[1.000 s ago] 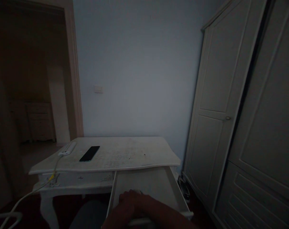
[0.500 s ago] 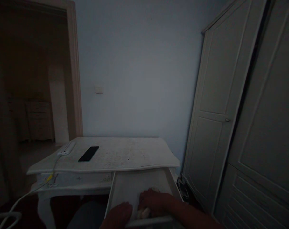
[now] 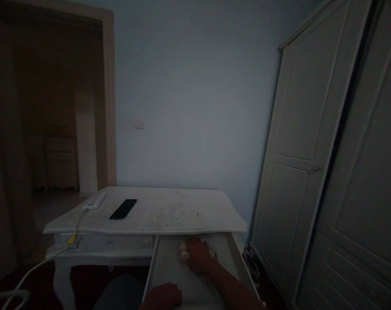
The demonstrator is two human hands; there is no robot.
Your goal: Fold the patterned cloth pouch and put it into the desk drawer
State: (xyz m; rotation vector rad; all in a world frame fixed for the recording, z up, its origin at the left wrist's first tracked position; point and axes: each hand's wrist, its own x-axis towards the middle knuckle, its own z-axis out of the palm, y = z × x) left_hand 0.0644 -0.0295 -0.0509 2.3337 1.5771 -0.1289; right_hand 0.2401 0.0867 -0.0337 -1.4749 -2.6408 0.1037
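Note:
A pale, crumpled cloth (image 3: 183, 252) lies bunched under my right hand (image 3: 198, 255), which presses it on the drawer's bottom towards the back. Parts of the cloth show on both sides of the hand; the rest is hidden by the fingers. The white drawer (image 3: 221, 247) stands pulled out of the desk (image 3: 211, 204). My left hand (image 3: 166, 296) is at the drawer's front left corner, its fingers curled at the front edge. The light is dim, so finger detail is faint.
On the desktop lie a black phone (image 3: 123, 209) and a white power strip (image 3: 94, 201), whose cable (image 3: 37, 263) runs down to the left. A tall wardrobe (image 3: 292, 172) rises at the right. Dark items (image 3: 252, 262) sit on the floor beside the desk. A doorway opens at the left.
My right hand has moved the cloth from near the drawer's front to its back. The left hand sits slightly lower, and the drawer's front edge has slipped out of view. The view has shifted slightly.

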